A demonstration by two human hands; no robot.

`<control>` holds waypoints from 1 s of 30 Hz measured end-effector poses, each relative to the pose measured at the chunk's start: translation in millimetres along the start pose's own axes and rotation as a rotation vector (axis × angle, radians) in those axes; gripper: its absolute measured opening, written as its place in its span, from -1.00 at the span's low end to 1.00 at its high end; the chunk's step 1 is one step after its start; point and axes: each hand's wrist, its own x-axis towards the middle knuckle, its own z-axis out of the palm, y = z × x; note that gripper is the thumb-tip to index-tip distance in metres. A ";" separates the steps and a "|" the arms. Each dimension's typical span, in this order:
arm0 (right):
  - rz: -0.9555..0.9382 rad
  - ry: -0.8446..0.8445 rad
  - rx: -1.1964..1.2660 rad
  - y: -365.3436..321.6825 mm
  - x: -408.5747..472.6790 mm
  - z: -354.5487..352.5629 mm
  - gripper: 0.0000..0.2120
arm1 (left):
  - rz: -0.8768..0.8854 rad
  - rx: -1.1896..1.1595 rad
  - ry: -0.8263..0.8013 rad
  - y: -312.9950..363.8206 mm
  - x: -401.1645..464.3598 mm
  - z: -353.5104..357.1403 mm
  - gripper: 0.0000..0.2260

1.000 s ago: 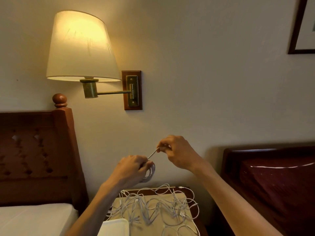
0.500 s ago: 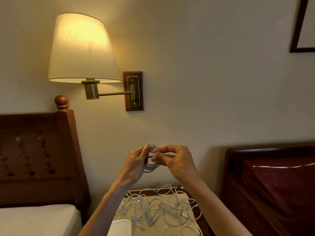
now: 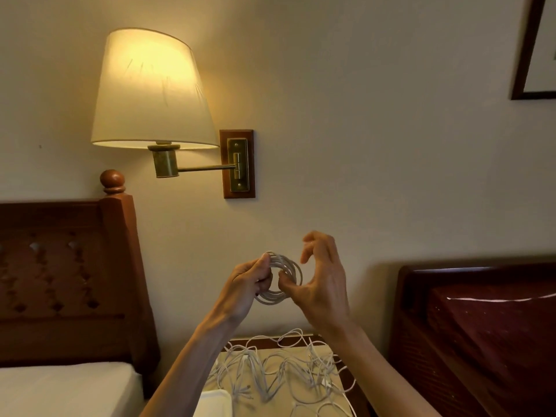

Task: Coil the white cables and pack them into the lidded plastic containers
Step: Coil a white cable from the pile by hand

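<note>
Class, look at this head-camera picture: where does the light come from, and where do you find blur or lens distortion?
Head view: warm light from the lit wall lamp falls off toward the dim beds; the right hand shows slightly blurred fingers beside the coiled cable that the left hand grips; wide-angle bending tilts the picture frame.

We see a white cable (image 3: 282, 276) wound into a small round coil, held upright in the air. Below it, more white cables (image 3: 279, 368) lie in a loose tangle, beside a white plastic container (image 3: 214, 403) at the lower edge.
</note>
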 end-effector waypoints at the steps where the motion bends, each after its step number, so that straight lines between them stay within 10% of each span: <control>1: 0.071 -0.070 0.126 -0.1 2.2 -1.7 -0.61 | 0.001 0.000 -0.015 1.4 -1.1 0.9 -0.73; 13: 0.352 -0.699 0.774 20.7 25.2 -38.9 -0.81 | -0.006 0.003 -0.009 7.2 -1.3 -4.6 -0.65; 25: 0.410 -0.667 0.557 37.5 10.6 -42.7 -0.82 | -0.061 -0.046 0.059 -2.8 -7.1 8.2 -0.65; 30: 0.469 -0.670 0.482 20.6 12.6 -37.8 -0.54 | -0.106 -0.033 0.078 -7.2 0.7 8.1 -0.65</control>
